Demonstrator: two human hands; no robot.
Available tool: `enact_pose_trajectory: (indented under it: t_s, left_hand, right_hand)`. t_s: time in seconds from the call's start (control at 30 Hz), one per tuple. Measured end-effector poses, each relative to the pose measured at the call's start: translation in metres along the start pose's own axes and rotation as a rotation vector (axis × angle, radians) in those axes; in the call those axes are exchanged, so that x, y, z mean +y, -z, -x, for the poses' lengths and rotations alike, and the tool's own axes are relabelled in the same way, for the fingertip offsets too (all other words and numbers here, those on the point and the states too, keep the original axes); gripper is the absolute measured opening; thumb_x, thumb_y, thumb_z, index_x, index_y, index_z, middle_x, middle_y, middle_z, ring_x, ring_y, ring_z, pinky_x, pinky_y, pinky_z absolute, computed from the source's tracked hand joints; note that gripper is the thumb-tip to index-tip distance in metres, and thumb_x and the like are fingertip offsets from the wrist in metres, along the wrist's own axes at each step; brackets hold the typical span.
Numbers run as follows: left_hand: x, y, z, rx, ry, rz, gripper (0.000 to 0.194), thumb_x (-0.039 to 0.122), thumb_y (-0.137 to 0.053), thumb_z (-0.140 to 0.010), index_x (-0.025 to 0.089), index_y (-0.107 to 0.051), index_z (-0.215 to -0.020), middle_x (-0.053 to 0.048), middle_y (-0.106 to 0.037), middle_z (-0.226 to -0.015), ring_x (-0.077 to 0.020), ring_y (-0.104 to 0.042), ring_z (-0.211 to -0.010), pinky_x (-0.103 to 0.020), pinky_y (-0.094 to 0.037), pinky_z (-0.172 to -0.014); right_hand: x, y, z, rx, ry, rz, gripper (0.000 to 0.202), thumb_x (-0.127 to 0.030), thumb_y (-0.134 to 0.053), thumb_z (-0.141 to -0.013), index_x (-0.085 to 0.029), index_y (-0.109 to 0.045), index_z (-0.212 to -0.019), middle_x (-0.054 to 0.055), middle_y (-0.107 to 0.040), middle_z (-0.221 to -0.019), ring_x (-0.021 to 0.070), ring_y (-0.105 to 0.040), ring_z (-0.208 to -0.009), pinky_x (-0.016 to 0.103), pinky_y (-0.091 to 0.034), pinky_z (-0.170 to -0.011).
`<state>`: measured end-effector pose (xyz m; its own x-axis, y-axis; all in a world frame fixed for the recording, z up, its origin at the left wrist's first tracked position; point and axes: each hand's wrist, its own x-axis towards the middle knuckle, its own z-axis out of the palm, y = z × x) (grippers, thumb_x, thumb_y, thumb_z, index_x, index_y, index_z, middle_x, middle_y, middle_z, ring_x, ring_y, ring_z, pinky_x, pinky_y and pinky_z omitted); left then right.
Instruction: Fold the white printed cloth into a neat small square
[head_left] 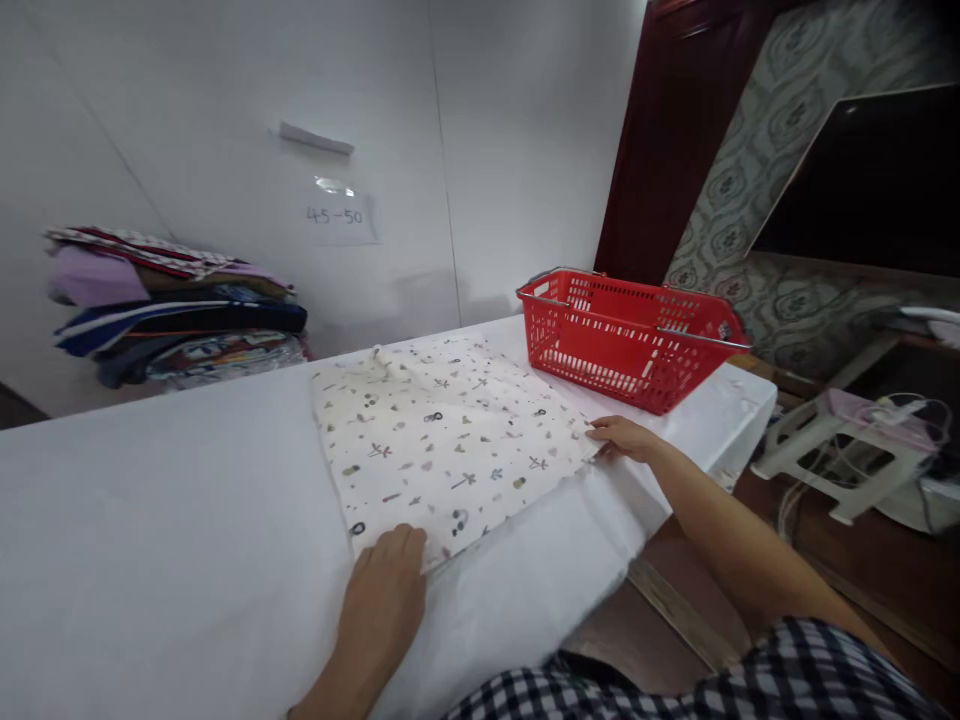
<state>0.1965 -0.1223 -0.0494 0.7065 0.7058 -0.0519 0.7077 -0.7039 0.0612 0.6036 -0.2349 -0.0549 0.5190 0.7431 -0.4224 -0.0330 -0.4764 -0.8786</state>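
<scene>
A white cloth (pixel 450 440) printed with small palm trees and other little motifs lies spread on the white-covered table. It looks folded into a rough rectangle, with some creases toward its far side. My left hand (pixel 390 575) grips its near left corner, the fingers curled and their tips partly hidden. At the near right corner, my right hand (pixel 622 438) pinches the cloth's edge between thumb and fingers. Just beyond that hand stands a red plastic basket (pixel 592 345) with metal handles folded down on its rim.
Folded clothes (pixel 187 310) are stacked at the table's far left, against the white wall (pixel 495 150). A paper sign (pixel 341 218) there reads "45-50". To the right, off the table, a plastic stool (pixel 855 430) bears cables, below a dark screen (pixel 870 190).
</scene>
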Motion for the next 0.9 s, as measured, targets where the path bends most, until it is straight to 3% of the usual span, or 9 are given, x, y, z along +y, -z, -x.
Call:
enact_pose_trajectory:
  t_s: [0.1,0.27,0.37,0.57,0.73,0.9]
  left_hand:
    - [-0.015,0.002,0.009,-0.005,0.042,-0.018,0.031,0.004,-0.040,-0.075,0.018,-0.060,-0.096,-0.008,-0.058,-0.100,-0.0218,-0.051,-0.097,-0.034,-0.036,-0.082]
    - [-0.029,0.006,0.019,0.112,0.102,0.071,0.021,0.015,-0.039,-0.081,0.021,-0.057,-0.092,-0.005,-0.058,-0.100,-0.0200,-0.053,-0.096,-0.030,-0.041,-0.078]
    - [-0.027,0.000,0.021,0.169,0.054,0.116,0.023,0.018,-0.037,-0.083,0.023,-0.055,-0.097,-0.004,-0.058,-0.104,-0.0193,-0.053,-0.100,-0.029,-0.043,-0.077]
    - [-0.023,-0.017,0.027,0.115,0.088,0.147,0.020,0.020,-0.037,-0.084,0.021,-0.054,-0.095,-0.006,-0.057,-0.105,-0.0191,-0.053,-0.103,-0.028,-0.044,-0.077]
    - [-0.023,-0.013,0.033,-0.002,0.215,0.202,0.017,0.026,-0.033,-0.087,0.021,-0.049,-0.090,-0.004,-0.055,-0.098,-0.0186,-0.057,-0.091,-0.028,-0.043,-0.069]
    - [-0.018,-0.009,0.037,-0.062,0.358,0.282,0.018,0.027,-0.036,-0.087,0.020,-0.044,-0.101,-0.005,-0.056,-0.103,-0.0173,-0.060,-0.085,-0.028,-0.043,-0.072]
  right_hand:
    - [-0.009,0.005,0.000,-0.018,-0.031,0.080,0.025,-0.026,-0.073,-0.062,-0.014,-0.059,-0.079,0.004,-0.065,-0.061,0.0146,-0.060,-0.052,0.024,-0.049,-0.049]
    - [-0.031,0.012,-0.002,0.136,0.119,0.069,0.015,-0.028,-0.064,-0.073,-0.019,-0.053,-0.075,-0.001,-0.061,-0.062,0.0101,-0.061,-0.056,0.019,-0.048,-0.054]
    - [-0.028,0.010,0.000,0.209,0.088,0.148,0.014,-0.025,-0.063,-0.073,-0.019,-0.051,-0.069,-0.001,-0.057,-0.053,0.0119,-0.059,-0.051,0.020,-0.047,-0.049]
    - [-0.007,0.001,0.000,0.249,-0.054,0.442,0.012,-0.018,-0.057,-0.072,-0.018,-0.051,-0.062,0.000,-0.054,-0.043,0.0135,-0.054,-0.042,0.023,-0.044,-0.044]
    - [-0.009,0.006,-0.009,0.246,-0.086,0.740,0.011,-0.023,-0.060,-0.068,-0.016,-0.057,-0.060,0.002,-0.050,-0.039,0.0157,-0.054,-0.043,0.025,-0.042,-0.046]
    - [-0.014,0.007,-0.013,0.208,-0.023,0.936,0.014,-0.025,-0.061,-0.067,-0.011,-0.060,-0.068,0.006,-0.056,-0.050,0.0210,-0.058,-0.046,0.030,-0.044,-0.045]
